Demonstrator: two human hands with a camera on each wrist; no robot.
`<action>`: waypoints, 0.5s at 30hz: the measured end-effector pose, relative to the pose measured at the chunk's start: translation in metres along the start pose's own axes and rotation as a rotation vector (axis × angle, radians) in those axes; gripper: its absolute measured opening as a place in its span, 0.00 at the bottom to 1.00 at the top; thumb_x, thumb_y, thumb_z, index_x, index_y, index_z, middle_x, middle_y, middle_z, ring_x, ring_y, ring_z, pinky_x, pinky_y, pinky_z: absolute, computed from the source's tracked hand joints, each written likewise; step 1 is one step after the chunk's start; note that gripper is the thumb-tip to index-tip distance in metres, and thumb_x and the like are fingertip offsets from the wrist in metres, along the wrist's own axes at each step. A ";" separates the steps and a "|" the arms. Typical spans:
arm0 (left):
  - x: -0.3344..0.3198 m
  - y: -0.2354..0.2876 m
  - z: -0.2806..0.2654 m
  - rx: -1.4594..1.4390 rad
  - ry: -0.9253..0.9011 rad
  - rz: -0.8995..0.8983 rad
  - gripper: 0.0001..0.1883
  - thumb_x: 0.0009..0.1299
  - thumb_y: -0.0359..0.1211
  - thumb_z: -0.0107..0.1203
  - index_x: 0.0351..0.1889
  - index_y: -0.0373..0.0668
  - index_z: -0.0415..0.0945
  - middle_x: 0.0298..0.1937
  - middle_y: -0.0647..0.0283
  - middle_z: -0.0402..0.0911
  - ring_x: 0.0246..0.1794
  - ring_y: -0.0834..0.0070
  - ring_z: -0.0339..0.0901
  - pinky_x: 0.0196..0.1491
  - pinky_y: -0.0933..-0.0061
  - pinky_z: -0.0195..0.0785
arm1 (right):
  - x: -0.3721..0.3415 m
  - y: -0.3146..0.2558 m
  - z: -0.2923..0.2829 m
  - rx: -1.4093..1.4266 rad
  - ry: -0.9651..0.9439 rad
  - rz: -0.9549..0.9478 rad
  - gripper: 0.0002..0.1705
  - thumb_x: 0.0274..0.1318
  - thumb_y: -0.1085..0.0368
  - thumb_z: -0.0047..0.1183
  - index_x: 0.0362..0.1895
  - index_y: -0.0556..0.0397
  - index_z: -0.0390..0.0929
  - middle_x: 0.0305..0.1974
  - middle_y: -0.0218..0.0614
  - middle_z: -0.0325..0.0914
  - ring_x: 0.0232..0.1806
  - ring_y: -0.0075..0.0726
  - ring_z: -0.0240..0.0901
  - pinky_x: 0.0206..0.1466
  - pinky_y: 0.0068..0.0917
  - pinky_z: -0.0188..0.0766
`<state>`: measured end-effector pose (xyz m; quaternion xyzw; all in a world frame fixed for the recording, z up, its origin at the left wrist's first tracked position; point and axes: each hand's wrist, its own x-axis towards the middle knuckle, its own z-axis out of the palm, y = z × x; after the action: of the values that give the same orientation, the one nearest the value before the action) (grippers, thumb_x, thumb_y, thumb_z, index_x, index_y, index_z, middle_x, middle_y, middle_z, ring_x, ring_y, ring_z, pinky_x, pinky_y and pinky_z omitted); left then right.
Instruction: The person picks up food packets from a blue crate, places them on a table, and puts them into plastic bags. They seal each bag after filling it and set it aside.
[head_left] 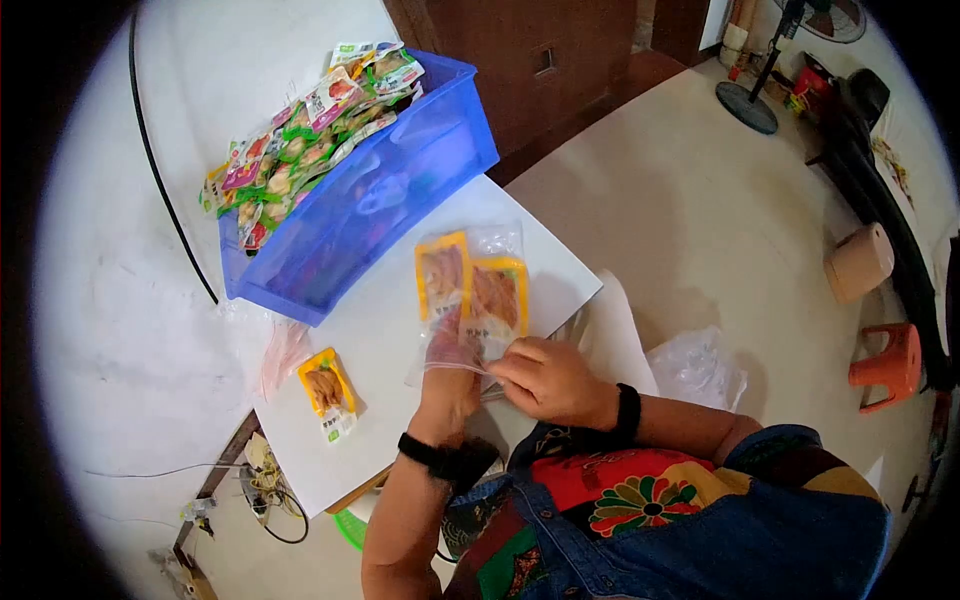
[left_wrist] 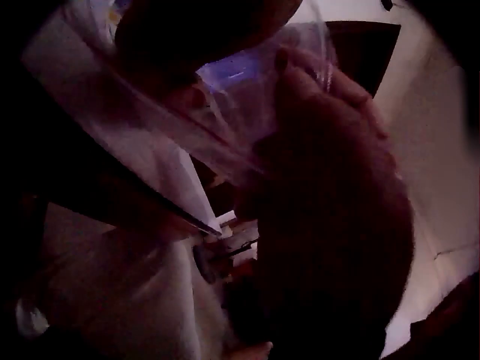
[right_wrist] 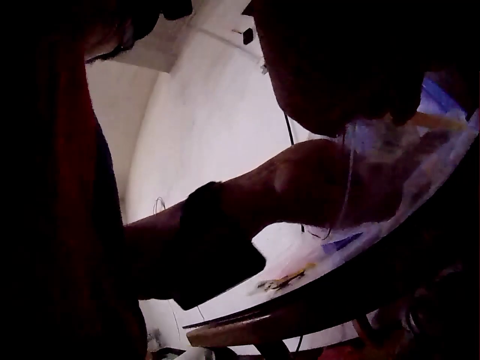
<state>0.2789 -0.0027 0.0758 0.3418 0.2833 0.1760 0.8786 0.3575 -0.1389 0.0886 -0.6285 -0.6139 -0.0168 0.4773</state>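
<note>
A clear zip bag (head_left: 505,240) lies over the white table with two yellow-edged food packets inside. My left hand (head_left: 453,342) reaches in through its mouth, up to the wrist strap's near side. It holds the lower end of the left food packet (head_left: 443,275), its fingers partly hidden by plastic and packet. That packet overlaps the right food packet (head_left: 497,298). At the mouth, my right hand (head_left: 550,378) pinches the bag's edge with curled fingers. In the right wrist view the left hand (right_wrist: 375,184) shows dark through the plastic.
Another yellow-edged packet (head_left: 328,390) lies on the white table (head_left: 300,450), left of the bag. Behind stands a blue bin (head_left: 370,215) heaped with colourful packets (head_left: 300,150). Pinkish plastic bags (head_left: 285,355) lie by the wall. A red stool (head_left: 887,368) stands on the floor at right.
</note>
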 end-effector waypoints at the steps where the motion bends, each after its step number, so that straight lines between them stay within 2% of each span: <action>1: 0.015 -0.007 -0.008 0.000 -0.004 0.000 0.20 0.71 0.29 0.38 0.62 0.47 0.60 0.50 0.63 0.71 0.44 0.75 0.71 0.38 0.77 0.69 | -0.001 -0.001 0.002 -0.011 -0.010 0.006 0.10 0.45 0.71 0.55 0.36 0.51 0.75 0.28 0.36 0.71 0.30 0.44 0.71 0.30 0.36 0.69; 2: 0.028 -0.011 -0.010 0.035 -0.147 0.133 0.21 0.71 0.28 0.38 0.63 0.47 0.58 0.53 0.62 0.70 0.47 0.74 0.71 0.42 0.75 0.68 | -0.002 -0.001 0.003 -0.021 -0.022 0.012 0.10 0.45 0.70 0.55 0.36 0.51 0.75 0.28 0.36 0.71 0.30 0.45 0.71 0.30 0.37 0.69; 4: 0.038 -0.014 -0.012 0.067 -0.287 0.275 0.23 0.71 0.27 0.39 0.64 0.48 0.56 0.55 0.62 0.69 0.50 0.73 0.70 0.47 0.73 0.68 | -0.004 0.001 0.008 -0.002 -0.020 0.035 0.10 0.45 0.70 0.55 0.36 0.52 0.75 0.28 0.37 0.71 0.30 0.45 0.71 0.30 0.38 0.68; 6: 0.019 -0.002 0.015 0.115 -0.140 0.187 0.22 0.69 0.31 0.46 0.62 0.40 0.59 0.55 0.59 0.72 0.53 0.69 0.71 0.53 0.71 0.66 | -0.003 0.003 0.010 0.022 -0.023 0.052 0.09 0.45 0.70 0.55 0.35 0.52 0.75 0.27 0.38 0.71 0.30 0.45 0.71 0.31 0.38 0.68; 7: 0.011 0.004 0.016 0.110 -0.127 0.198 0.22 0.69 0.31 0.46 0.62 0.40 0.59 0.55 0.59 0.72 0.53 0.69 0.71 0.53 0.71 0.66 | -0.004 0.004 0.008 0.025 -0.056 0.085 0.09 0.45 0.70 0.55 0.35 0.53 0.75 0.27 0.39 0.71 0.30 0.46 0.71 0.31 0.38 0.68; 8: 0.000 0.009 0.013 0.448 -0.184 0.296 0.22 0.68 0.29 0.47 0.61 0.39 0.61 0.53 0.58 0.73 0.51 0.69 0.72 0.52 0.71 0.66 | -0.004 0.006 0.008 0.038 -0.093 0.115 0.09 0.45 0.70 0.55 0.35 0.53 0.75 0.27 0.40 0.71 0.29 0.46 0.71 0.31 0.39 0.68; 10: -0.033 0.024 -0.004 0.795 -0.156 0.381 0.21 0.67 0.28 0.49 0.59 0.38 0.64 0.51 0.58 0.74 0.48 0.69 0.73 0.51 0.71 0.67 | -0.003 0.006 0.007 0.034 -0.115 0.117 0.09 0.45 0.71 0.55 0.35 0.54 0.76 0.26 0.40 0.71 0.28 0.46 0.70 0.30 0.38 0.67; 12: -0.067 0.035 -0.019 1.430 -0.292 0.166 0.14 0.65 0.26 0.49 0.49 0.36 0.72 0.45 0.56 0.78 0.44 0.67 0.75 0.47 0.70 0.68 | 0.000 0.005 0.005 0.025 -0.138 0.113 0.09 0.45 0.71 0.55 0.35 0.54 0.76 0.25 0.40 0.71 0.27 0.45 0.70 0.29 0.36 0.67; 13: -0.087 0.029 -0.025 1.097 -0.192 0.326 0.08 0.64 0.29 0.52 0.36 0.32 0.76 0.33 0.51 0.80 0.37 0.63 0.78 0.42 0.70 0.69 | 0.001 0.003 0.002 0.038 -0.112 0.108 0.08 0.45 0.72 0.54 0.34 0.55 0.76 0.24 0.40 0.70 0.25 0.44 0.69 0.27 0.35 0.66; 14: -0.099 0.042 -0.028 1.099 -0.161 0.327 0.08 0.64 0.29 0.52 0.36 0.32 0.76 0.33 0.51 0.80 0.37 0.63 0.78 0.42 0.70 0.69 | 0.002 0.002 0.000 0.045 -0.079 0.105 0.07 0.46 0.73 0.54 0.33 0.55 0.76 0.23 0.40 0.70 0.24 0.43 0.69 0.26 0.34 0.65; 15: -0.113 0.065 -0.033 1.096 0.009 0.109 0.10 0.64 0.31 0.53 0.37 0.33 0.76 0.35 0.50 0.80 0.38 0.61 0.78 0.41 0.69 0.69 | 0.004 0.000 0.000 0.063 -0.088 0.094 0.07 0.46 0.73 0.54 0.33 0.55 0.76 0.23 0.40 0.70 0.24 0.43 0.69 0.26 0.34 0.65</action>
<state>0.1629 0.0025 0.1436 0.7628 0.3192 0.0495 0.5601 0.3585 -0.1366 0.0911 -0.6415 -0.6044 0.0524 0.4696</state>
